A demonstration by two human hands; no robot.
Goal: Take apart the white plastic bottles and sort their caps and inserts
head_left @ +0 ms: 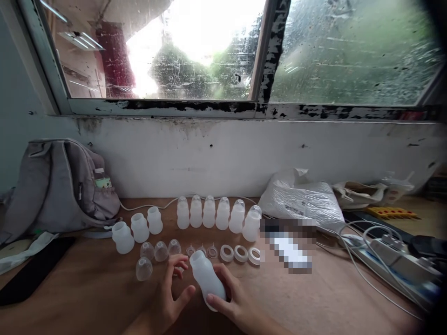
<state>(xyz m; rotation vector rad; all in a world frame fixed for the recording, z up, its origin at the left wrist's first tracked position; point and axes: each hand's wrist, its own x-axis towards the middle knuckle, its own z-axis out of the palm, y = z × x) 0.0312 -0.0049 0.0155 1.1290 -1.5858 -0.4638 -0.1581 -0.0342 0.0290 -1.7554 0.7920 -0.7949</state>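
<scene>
My right hand [232, 293] is closed around a frosted white baby bottle [208, 283] without a cap, which tilts with its mouth toward the upper left. To the left of that bottle, my left hand [174, 293] has its fingers apart and holds nothing; a small clear piece shows partly hidden behind its fingertips. Just beyond this hand lie clear dome caps [161, 251], several clear bottle nipples [212, 251] and white collar rings [240, 254]. Farther left stand three uncapped bottles [140, 228]. A curved row of bottles with clear caps [209, 213] stands near the wall.
A grey backpack [56, 186] leans at the left, near a black flat item [38, 270]. Toward the back right are a plastic-wrapped package [303, 202], a blurred-out object [289, 246], and a power strip [401, 260] with loose cables. A window [174, 56] is above the wall.
</scene>
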